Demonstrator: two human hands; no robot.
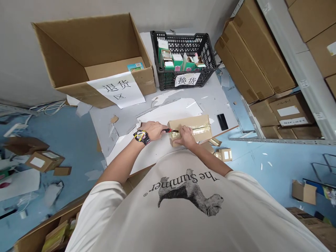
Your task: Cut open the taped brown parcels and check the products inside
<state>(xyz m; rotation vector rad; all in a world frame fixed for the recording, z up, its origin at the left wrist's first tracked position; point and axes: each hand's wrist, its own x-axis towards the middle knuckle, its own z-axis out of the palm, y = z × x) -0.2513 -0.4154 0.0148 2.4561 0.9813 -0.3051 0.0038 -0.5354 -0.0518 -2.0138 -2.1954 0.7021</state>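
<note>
A small cardboard box (203, 122) with shiny tape along its top lies on the white table (126, 150), close to my body. My left hand (153, 131), with a watch on the wrist, is closed around the handle of a red and black cutter (167, 130). The cutter's thin tip reaches onto the taped top at the box's left end. On top of the box rests my right hand (186, 137), its fingers bent and pressing near the tape seam, beside the cutter's tip. Any smaller item under the right fingers is hidden.
Behind stand a large open carton (105, 45) with a paper sign and a black crate (181, 42) holding green and white boxes. A phone (222, 121) lies at the table's right edge. Shelves with cartons (288, 110) rise at the right; small boxes lie on the floor.
</note>
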